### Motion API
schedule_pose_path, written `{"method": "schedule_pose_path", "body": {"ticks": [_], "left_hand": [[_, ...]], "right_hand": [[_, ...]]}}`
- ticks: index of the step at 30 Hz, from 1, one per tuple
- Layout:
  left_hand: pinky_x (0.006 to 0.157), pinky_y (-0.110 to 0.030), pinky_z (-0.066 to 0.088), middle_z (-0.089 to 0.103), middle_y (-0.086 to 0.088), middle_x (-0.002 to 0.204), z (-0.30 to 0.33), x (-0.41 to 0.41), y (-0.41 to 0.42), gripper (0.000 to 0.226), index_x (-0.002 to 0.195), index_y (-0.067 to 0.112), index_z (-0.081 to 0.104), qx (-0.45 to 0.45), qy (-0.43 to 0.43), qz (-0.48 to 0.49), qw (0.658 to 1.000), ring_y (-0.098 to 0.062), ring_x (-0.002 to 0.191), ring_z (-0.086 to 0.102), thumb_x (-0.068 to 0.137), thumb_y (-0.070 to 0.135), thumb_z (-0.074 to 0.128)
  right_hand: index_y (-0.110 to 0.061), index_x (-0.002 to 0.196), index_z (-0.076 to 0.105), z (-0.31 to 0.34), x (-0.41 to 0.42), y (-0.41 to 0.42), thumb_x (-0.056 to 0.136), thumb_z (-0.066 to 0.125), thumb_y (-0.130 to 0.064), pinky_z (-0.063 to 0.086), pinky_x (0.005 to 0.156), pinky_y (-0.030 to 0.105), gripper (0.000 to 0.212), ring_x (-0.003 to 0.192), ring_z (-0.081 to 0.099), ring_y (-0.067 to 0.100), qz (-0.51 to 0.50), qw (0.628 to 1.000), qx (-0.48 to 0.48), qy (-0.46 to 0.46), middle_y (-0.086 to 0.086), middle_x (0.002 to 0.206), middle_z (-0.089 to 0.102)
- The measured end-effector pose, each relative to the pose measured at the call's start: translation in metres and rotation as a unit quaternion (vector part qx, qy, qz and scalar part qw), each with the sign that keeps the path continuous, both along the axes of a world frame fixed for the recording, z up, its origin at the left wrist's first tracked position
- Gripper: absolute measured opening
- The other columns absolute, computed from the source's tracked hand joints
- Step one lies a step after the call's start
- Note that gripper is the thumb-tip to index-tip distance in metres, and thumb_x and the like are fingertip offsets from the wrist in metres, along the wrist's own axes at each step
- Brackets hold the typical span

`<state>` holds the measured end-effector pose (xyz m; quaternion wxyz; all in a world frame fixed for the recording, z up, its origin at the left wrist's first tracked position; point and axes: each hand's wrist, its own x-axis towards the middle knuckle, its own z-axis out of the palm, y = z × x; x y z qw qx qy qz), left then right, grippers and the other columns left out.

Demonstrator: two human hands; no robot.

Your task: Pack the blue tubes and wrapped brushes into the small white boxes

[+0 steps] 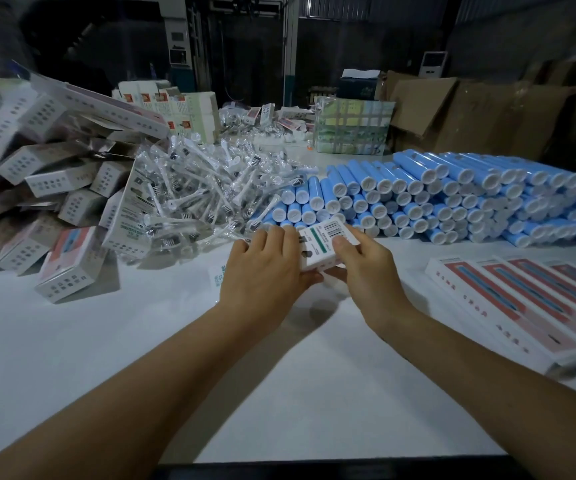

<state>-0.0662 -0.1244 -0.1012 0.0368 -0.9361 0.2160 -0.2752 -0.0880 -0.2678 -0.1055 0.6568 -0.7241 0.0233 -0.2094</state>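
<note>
A small white box [324, 239] with a barcode and a green stripe is held between both hands just above the white table [141, 341]. My left hand [262, 265] grips its left side and my right hand [366, 268] grips its right side. Directly behind the box lies a wide stack of blue tubes [452, 199] with white caps facing me. To the left of the tubes is a heap of wrapped brushes [207, 192] in clear plastic. Whether the held box has anything inside is hidden.
A pile of small white boxes [47, 188] covers the left side of the table. Long white and red boxes [528, 303] lie in a row at the right. Brown cartons [470, 112] and a plastic-wrapped bundle [352, 128] stand at the back.
</note>
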Motion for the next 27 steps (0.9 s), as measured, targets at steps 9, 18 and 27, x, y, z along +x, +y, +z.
{"method": "schedule_pose_path", "body": {"ticks": [9, 18, 27], "left_hand": [[0.074, -0.034, 0.042, 0.059, -0.009, 0.117, 0.002, -0.008, 0.000, 0.071, 0.123, 0.006, 0.051, 0.001, -0.021, -0.018, 1.000, -0.025, 0.099, 0.056, 0.084, 0.063, 0.034], [0.088, -0.036, 0.038, 0.043, -0.008, 0.136, -0.001, -0.005, -0.004, 0.076, 0.137, 0.009, 0.030, 0.013, -0.015, -0.017, 1.000, -0.025, 0.119, 0.045, 0.089, 0.067, 0.025], [0.067, -0.033, 0.035, 0.051, 0.000, 0.108, 0.017, 0.004, -0.002, 0.057, 0.115, 0.017, 0.045, -0.222, 0.093, -0.077, 0.967, -0.021, 0.095, 0.051, 0.086, 0.065, 0.033]], "right_hand": [[-0.016, 0.141, 0.045, -0.005, -0.004, -0.003, 0.098, 0.045, -0.026, 0.051, 0.069, 0.009, 0.044, 0.080, 0.061, -0.010, -0.053, 0.978, -0.199, -0.036, -0.016, 0.091, 0.061], [-0.020, 0.140, 0.046, -0.003, 0.007, -0.006, 0.096, 0.051, -0.015, 0.056, 0.065, 0.020, 0.045, 0.081, 0.069, 0.000, 0.036, 0.999, 0.012, 0.003, -0.020, 0.080, 0.071], [-0.031, 0.136, 0.043, 0.012, 0.002, -0.002, 0.100, 0.039, -0.034, 0.055, 0.075, 0.036, 0.036, 0.100, 0.066, 0.018, 0.108, 0.990, 0.088, -0.008, 0.002, 0.119, 0.063]]}}
